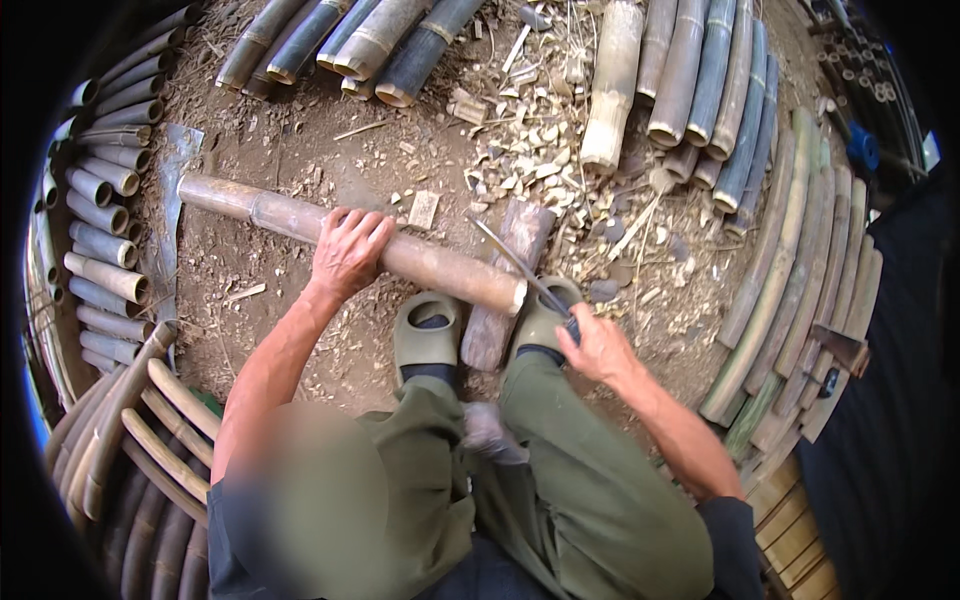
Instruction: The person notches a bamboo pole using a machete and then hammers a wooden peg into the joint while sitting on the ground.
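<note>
Though crosswise, held bamboo (pixel 430 264) nearer at right

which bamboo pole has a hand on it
The brown bamboo pole slanting in front of the clogs, gripped by the left hand; the other poles lie grouped, untouched.

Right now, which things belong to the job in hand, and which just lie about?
Apparently in use:
bamboo pole, held by the left hand
long blade, in the right hand
log beneath the pole's end

Apparently lying about:
scattered pale chips
cut bamboo tubes at left
bamboo lengths at right
</note>
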Tool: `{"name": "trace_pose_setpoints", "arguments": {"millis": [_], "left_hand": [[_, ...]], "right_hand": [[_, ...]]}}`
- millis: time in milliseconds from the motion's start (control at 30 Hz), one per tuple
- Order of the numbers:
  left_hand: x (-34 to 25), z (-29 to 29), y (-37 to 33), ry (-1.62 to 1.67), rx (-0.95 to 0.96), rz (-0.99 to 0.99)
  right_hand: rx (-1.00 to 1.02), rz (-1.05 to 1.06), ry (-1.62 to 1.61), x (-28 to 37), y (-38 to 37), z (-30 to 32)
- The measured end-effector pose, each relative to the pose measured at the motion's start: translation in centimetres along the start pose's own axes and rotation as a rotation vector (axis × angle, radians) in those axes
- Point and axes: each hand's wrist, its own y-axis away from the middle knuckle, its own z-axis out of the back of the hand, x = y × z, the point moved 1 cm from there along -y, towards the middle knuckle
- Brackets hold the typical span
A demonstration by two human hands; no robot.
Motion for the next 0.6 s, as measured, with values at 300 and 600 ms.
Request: {"name": "trace_pose_setpoints", "arguments": {"millis": [300,600], "left_hand": [[1.3,3.0,-4.1,0.123,0.669,0.027],[1.3,2.1,-4.1,0.198,0.696,0.053]], "right_hand": [[-0.098,0.008,-0.173,4.4,2.6,2.1],[-0.028,-0.038,0.005,0.8,2.0,-0.9]]}}
